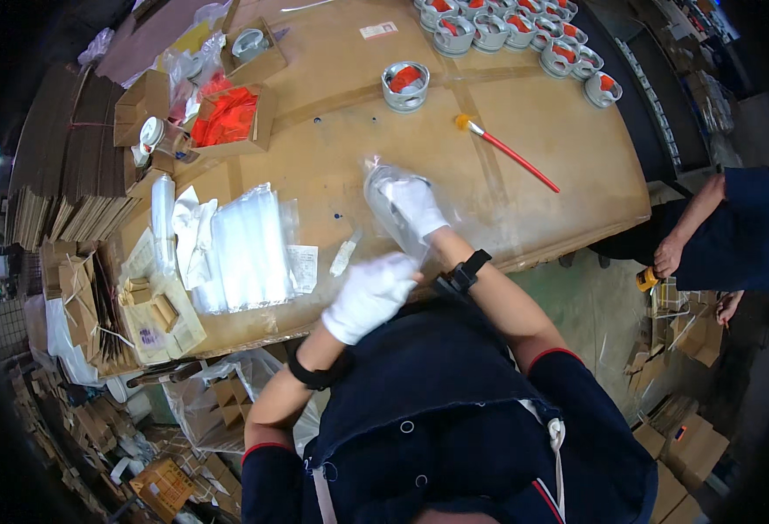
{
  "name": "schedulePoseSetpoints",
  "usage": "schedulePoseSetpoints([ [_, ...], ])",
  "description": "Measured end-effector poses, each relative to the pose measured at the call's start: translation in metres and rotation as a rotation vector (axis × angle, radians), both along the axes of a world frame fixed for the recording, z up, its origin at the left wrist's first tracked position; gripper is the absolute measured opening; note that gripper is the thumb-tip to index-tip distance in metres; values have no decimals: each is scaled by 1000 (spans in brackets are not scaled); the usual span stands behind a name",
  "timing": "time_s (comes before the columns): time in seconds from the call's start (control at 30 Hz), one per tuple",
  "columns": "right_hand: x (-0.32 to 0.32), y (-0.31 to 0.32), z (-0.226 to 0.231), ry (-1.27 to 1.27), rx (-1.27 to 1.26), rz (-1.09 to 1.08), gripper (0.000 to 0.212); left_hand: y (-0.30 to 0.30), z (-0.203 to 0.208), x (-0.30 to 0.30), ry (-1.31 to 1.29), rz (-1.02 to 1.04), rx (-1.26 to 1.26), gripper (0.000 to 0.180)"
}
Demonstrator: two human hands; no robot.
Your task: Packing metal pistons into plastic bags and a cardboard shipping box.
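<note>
My two hands are wearing white gloves over one brown table [533,231]. My right hand [418,205] is holding one grey metal cup [382,186], which is lying on its side in one clear bag [399,230], near the table's close edge. My left hand [371,295] is hovering just beside the bag's near end with its fingers curled in; I cannot tell whether they are gripping the film.

One more cup [405,102] is standing alone beyond my hands, with one red packet showing in it. Farther off to the right, a cluster of cups [490,40] is standing close together, a dozen or so; the frame is cutting off the far ones, so I cannot be giving an exact count.

One red-handled brush [521,159] is lying to the right. On my left are lying one stack of clear bags [249,249], one clear roll [164,225], one white cloth [195,237] and one printed slip [302,267]. Behind these, one open carton [264,120] is holding a heap of red packets [226,113], too jumbled for counting. One co-worker's hand [667,255] at the right is holding one yellow object [647,279].
</note>
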State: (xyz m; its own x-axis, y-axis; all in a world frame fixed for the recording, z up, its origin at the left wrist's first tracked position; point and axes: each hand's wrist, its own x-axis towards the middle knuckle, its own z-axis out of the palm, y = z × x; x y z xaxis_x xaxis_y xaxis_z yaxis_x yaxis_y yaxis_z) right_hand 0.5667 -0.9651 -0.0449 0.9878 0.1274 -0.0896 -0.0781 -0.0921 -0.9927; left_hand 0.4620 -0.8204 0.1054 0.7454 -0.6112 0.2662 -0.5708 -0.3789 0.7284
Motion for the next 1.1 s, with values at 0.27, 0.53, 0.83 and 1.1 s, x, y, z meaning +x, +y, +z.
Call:
schedulePoseSetpoints([
  [0.27,-8,8,122,-195,-800,505,29,18,-60,56,9,509,94,46],
  [0.53,-34,-31,125,-280,-875,392,25,38,-112,60,717,671,-559,21],
  [0.83,22,-32,121,28,-757,609,29,7,-90,37,-344,282,560,36],
  [1.1,150,-43,83,-434,-1236,-2,21,16,-108,72,-441,195,748,29],
])
